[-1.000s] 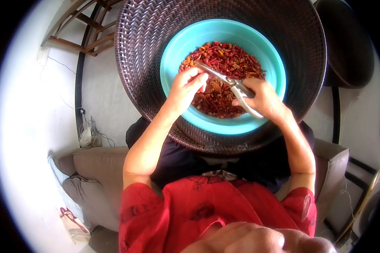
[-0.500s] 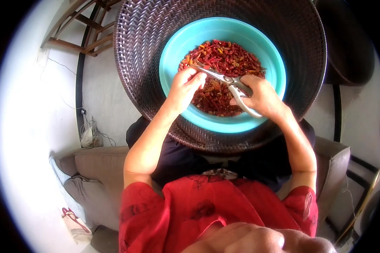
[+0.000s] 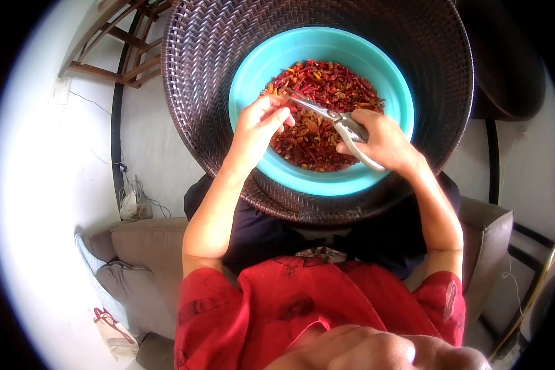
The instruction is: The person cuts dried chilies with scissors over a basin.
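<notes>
In the head view, my right hand [image 3: 382,139] grips a pair of scissors [image 3: 327,113] by its pale handles, with the blades pointing left. My left hand [image 3: 258,126] is closed in a pinch at the blade tips. What looks like a dried red chili is between its fingertips, mostly hidden. Below both hands lie many cut dried chilies [image 3: 327,86], red with some orange pieces. They fill the bottom of a turquoise basin [image 3: 327,185], which rests in a large dark woven basket [image 3: 206,92].
The basket stands in front of my knees. Behind me is a brown sofa [image 3: 151,246]. A wooden chair [image 3: 132,46] stands at upper left, and a dark rounded seat [image 3: 505,68] at upper right. Cables [image 3: 139,194] lie on the floor at left.
My left hand has shifted slightly left, a little farther from my right hand. The scissors remain in my right hand in nearly the same place.
</notes>
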Demonstrator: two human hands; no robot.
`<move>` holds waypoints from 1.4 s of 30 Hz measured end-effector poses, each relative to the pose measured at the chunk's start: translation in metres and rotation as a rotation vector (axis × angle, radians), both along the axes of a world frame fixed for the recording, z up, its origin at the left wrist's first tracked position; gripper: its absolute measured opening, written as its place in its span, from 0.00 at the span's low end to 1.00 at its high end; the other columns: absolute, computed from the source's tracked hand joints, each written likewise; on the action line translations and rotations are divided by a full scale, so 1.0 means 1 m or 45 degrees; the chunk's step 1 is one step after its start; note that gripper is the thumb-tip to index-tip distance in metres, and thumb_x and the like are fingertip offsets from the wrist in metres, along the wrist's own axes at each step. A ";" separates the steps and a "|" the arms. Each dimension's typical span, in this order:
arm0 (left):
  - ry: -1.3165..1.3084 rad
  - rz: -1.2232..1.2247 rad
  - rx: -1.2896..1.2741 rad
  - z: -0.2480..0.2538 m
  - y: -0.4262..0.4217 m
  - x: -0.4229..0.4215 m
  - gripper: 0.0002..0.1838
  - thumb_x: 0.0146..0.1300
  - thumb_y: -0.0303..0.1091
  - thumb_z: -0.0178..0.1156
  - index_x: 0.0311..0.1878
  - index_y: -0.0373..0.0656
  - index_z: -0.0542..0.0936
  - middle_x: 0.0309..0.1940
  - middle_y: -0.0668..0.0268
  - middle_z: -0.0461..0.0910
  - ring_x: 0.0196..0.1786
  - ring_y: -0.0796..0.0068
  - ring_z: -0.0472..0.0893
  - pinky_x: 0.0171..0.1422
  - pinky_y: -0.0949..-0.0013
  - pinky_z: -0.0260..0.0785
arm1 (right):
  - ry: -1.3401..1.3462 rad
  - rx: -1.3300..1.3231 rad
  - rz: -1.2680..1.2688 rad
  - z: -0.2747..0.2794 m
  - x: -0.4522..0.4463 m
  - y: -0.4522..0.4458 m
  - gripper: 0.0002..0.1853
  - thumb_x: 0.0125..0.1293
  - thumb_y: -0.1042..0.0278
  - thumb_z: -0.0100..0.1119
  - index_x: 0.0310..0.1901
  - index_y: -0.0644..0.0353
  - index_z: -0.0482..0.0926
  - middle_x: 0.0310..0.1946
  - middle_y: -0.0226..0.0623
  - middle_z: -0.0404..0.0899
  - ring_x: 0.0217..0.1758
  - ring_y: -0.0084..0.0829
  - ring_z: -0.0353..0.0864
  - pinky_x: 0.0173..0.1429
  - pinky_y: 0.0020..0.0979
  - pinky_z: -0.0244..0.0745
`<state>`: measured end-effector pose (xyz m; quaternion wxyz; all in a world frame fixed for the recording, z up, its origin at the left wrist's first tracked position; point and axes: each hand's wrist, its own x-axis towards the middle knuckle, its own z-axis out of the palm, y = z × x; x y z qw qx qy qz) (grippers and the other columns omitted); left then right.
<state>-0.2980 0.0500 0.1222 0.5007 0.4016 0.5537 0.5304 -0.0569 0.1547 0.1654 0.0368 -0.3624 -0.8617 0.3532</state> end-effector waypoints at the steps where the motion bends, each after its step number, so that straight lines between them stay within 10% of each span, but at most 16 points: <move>1: -0.026 0.018 0.010 0.001 0.000 0.002 0.09 0.72 0.31 0.56 0.51 0.39 0.78 0.37 0.66 0.83 0.41 0.80 0.80 0.46 0.76 0.69 | 0.000 0.000 0.000 0.000 0.000 0.000 0.27 0.54 0.44 0.73 0.36 0.64 0.81 0.33 0.48 0.82 0.37 0.42 0.83 0.45 0.41 0.76; 42: -0.109 0.018 0.052 -0.002 0.001 0.007 0.07 0.72 0.26 0.56 0.48 0.35 0.80 0.35 0.65 0.83 0.38 0.81 0.80 0.43 0.78 0.70 | 0.081 0.153 0.094 -0.011 -0.003 -0.003 0.26 0.51 0.48 0.75 0.34 0.65 0.77 0.29 0.43 0.76 0.32 0.41 0.77 0.40 0.41 0.72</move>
